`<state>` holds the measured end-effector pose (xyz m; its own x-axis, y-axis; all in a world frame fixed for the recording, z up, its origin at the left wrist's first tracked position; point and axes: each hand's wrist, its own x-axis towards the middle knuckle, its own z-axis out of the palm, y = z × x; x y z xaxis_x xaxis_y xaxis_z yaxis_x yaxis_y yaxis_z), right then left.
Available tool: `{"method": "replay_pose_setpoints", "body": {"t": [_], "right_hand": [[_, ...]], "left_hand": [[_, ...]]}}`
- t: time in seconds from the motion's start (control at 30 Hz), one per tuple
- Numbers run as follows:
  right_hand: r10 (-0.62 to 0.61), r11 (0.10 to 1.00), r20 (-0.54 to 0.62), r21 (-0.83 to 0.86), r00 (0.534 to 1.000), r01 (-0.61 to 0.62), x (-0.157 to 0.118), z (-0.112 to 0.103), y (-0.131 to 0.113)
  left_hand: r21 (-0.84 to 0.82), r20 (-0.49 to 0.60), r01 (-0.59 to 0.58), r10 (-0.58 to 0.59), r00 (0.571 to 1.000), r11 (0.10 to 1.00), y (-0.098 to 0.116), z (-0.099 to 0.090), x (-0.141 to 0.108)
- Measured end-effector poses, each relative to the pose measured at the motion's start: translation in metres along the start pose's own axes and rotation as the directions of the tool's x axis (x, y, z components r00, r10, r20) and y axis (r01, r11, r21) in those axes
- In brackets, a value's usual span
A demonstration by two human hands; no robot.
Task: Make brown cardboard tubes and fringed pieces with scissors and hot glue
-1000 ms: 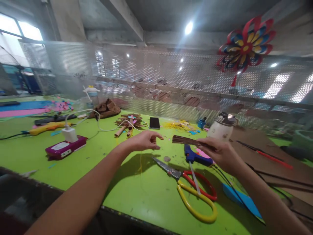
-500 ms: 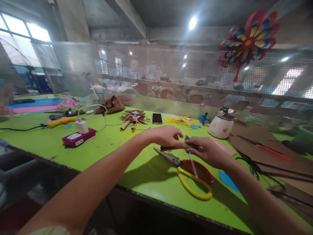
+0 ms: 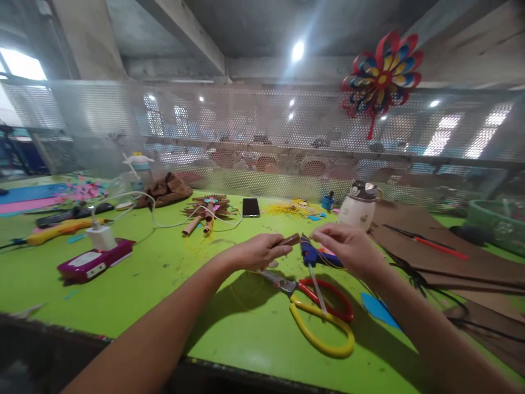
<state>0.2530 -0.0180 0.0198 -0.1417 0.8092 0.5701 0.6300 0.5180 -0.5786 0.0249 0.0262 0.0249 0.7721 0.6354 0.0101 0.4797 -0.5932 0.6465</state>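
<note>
My left hand [image 3: 260, 251] is closed around a short brown strip [image 3: 290, 239], perhaps cardboard, whose end sticks out toward the right. Across a small gap, my right hand [image 3: 346, 247] pinches a thin yellow thread [image 3: 328, 265] that loops below its fingers. Between and under the hands lies a blue glue gun [image 3: 310, 253] with a whitish glue stick [image 3: 316, 287] jutting from it. In front of it, a pair of scissors [image 3: 322, 342] with one yellow and one red handle rests on the green table, partly opened, blades pointing left.
A purple power strip [image 3: 96, 261] with a white charger stands at left. Behind are a brown paper figure [image 3: 209, 210], a phone [image 3: 251, 207], yellow scraps [image 3: 289, 209] and a white jug [image 3: 356, 208]. Brown cardboard [image 3: 404, 241] and a blue paper piece [image 3: 379, 310] lie at right.
My hands, together before, are now apart. The left has moved left with the brown strip, uncovering the blue glue gun. The view has turned slightly right.
</note>
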Motion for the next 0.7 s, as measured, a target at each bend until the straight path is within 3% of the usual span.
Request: {"method": "replay_pose_setpoints", "body": {"t": [0.1,0.2,0.4,0.47,0.57,0.63,0.7], "right_hand": [[0.063,0.996,0.160,0.045,0.985,-0.071,-0.004,0.015,-0.007],[0.064,0.996,0.202,0.041,0.977,-0.074,-0.006,0.025,-0.012],[0.095,0.960,0.404,0.204,0.910,-0.190,-0.001,-0.003,-0.005],[0.087,0.899,0.386,0.367,0.918,-0.240,0.000,-0.011,-0.002],[0.059,0.696,0.298,0.672,0.953,-0.253,0.001,-0.011,-0.001],[0.058,0.573,0.269,0.780,0.961,-0.253,0.000,-0.005,-0.003],[0.106,0.523,0.245,0.811,0.964,-0.263,0.000,0.000,-0.005]], "left_hand": [[-0.031,-0.010,-0.010,0.010,1.000,0.999,-0.001,-0.001,-0.002],[-0.067,0.009,0.002,-0.001,1.000,0.998,-0.001,0.000,-0.003],[-0.182,0.051,0.072,-0.064,0.997,0.981,-0.001,0.001,-0.004],[-0.212,0.069,0.065,-0.051,0.996,0.975,-0.002,0.002,-0.003],[-0.261,0.093,0.012,0.012,0.996,0.965,-0.003,0.005,-0.002],[-0.295,0.099,-0.027,0.059,0.993,0.955,-0.001,0.009,-0.001],[-0.322,0.101,-0.055,0.092,0.991,0.945,0.001,0.013,0.000]]}}
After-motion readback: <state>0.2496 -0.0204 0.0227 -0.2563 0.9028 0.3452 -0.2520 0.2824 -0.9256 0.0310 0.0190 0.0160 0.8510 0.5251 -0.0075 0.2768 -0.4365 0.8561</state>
